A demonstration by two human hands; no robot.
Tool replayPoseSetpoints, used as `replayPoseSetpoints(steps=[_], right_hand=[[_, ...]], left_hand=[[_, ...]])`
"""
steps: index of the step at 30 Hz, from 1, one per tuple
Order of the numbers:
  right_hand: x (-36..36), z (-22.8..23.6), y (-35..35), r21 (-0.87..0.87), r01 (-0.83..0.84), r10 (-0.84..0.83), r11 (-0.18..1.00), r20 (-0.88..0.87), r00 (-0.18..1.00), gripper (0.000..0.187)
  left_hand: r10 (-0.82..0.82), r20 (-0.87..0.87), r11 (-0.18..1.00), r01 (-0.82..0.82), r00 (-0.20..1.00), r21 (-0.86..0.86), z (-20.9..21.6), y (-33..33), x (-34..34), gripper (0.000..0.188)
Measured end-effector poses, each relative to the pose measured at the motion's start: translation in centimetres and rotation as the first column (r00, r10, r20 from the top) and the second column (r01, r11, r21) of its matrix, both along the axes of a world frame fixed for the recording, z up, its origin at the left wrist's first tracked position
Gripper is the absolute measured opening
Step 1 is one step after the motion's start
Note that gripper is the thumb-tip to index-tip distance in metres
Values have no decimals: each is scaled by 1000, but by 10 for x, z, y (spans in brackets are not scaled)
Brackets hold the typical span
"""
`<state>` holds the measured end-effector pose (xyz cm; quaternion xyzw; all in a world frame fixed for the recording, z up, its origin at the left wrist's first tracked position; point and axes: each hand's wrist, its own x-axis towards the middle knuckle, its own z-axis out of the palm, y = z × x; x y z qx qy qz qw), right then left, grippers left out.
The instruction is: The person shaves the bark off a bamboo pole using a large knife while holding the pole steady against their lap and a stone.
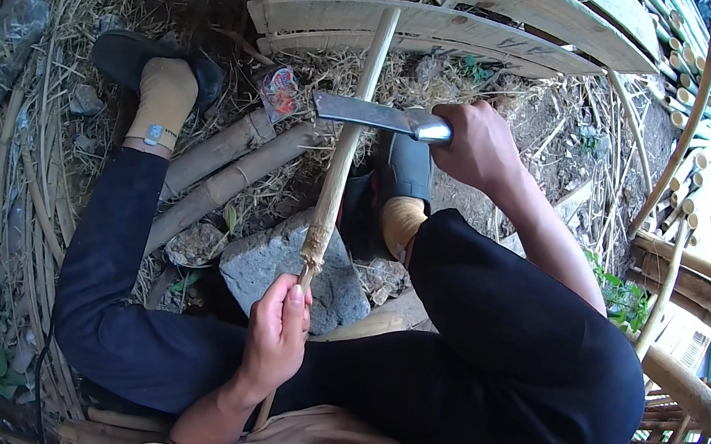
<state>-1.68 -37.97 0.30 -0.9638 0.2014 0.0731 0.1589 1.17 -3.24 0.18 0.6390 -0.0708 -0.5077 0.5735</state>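
Raised dark-trousered knee [569,380] nearest; left grip [279,332] clenched round pale stick [335,186] at thinned section; right grip [478,147] clasping knife [382,117], blade crossing over stick.

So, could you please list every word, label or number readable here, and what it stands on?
Beige shirt: dark capitals, upside down; wording not copied here.
Left sock: small marks, too small to read.
Crumpled wrapper: coloured print, too blurred.
Blade and stick: no lettering shows.

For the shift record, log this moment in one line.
left hand: grips bamboo stick; right hand: holds broad-bladed knife; knife: crosses over stick, contact unclear; stone block: beneath stick
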Motion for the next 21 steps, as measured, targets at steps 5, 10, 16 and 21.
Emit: replayPoseSetpoints(steps=[5,10,16,21], right_hand=[[9,15,-3,-45,10,-8,999,54,999,19],[15,14,-11,-92,-13,22,996,93,995,19],[14,15,-23,-133,61,-53,989,61,997,19],[8,13,-49,-226,138,-115,964,111,987,20]], left_hand=[[-61,282,995,37,957,87,16,0,2,23],[-66,311,996,46,948,71,24,2,3,23],[-61,215,998,60,975,15,16,6,-3,26],[-84,214,996,84,973,9,5,12,-12,24]])
